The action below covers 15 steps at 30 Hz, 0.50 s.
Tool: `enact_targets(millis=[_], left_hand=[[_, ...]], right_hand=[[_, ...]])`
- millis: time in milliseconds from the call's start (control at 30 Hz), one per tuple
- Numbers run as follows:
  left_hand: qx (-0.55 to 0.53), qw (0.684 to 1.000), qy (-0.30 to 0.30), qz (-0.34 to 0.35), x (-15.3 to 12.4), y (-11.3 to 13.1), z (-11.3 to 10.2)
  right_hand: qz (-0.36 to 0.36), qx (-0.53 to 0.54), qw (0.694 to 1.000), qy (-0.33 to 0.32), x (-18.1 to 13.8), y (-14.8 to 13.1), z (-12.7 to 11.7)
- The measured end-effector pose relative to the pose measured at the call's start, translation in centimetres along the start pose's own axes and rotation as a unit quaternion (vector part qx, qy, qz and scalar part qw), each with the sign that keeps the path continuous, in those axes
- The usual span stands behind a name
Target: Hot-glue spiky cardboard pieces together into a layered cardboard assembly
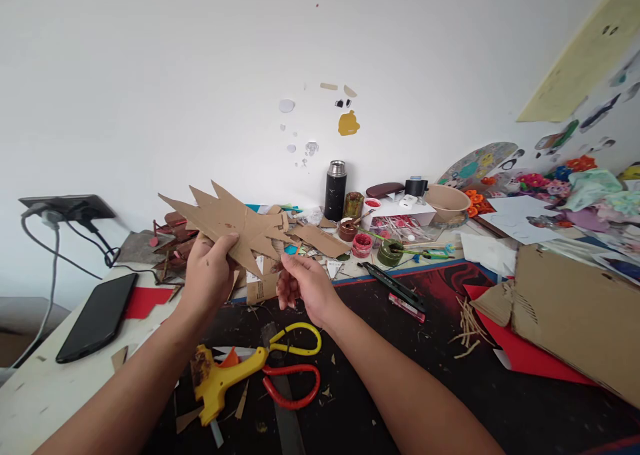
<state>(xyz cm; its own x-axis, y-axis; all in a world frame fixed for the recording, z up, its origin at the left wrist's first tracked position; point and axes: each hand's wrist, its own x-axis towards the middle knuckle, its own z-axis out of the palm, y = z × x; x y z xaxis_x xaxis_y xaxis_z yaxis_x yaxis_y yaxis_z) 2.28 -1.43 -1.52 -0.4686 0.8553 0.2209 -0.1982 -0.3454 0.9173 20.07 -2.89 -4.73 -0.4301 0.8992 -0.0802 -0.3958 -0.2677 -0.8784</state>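
A cut piece of brown cardboard [235, 228] with jagged, spiky edges is raised above the desk. My left hand [207, 275] grips its lower left side, thumb on top. At its right end is my right hand [313, 288], thumb and fingers drawn together close to the spikes; whatever lies between them is hidden, and the fingertips look stained. Below the hands lies a pair of scissors [317, 380] with one yellow and one red handle. Beside it rests a yellow glue gun [220, 387]. A dark flat strip [287, 412] runs under the scissors.
A black phone [97, 318] lies at left, near a power strip [70, 206] with cables. Behind are cardboard scraps [320, 240], paint jars [390, 252] and a black flask [335, 195]. A black utility knife [393, 287] and a large cardboard sheet [575, 322] are at right.
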Motion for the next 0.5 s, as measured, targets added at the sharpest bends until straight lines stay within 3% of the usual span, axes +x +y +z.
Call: enact_targets(millis=[500], left_hand=[[0.028, 1.000, -0.002, -0.008, 0.09, -0.26, -0.29]], right_hand=[[0.019, 0.034, 0.999, 0.008, 0.13, -0.08, -0.18]])
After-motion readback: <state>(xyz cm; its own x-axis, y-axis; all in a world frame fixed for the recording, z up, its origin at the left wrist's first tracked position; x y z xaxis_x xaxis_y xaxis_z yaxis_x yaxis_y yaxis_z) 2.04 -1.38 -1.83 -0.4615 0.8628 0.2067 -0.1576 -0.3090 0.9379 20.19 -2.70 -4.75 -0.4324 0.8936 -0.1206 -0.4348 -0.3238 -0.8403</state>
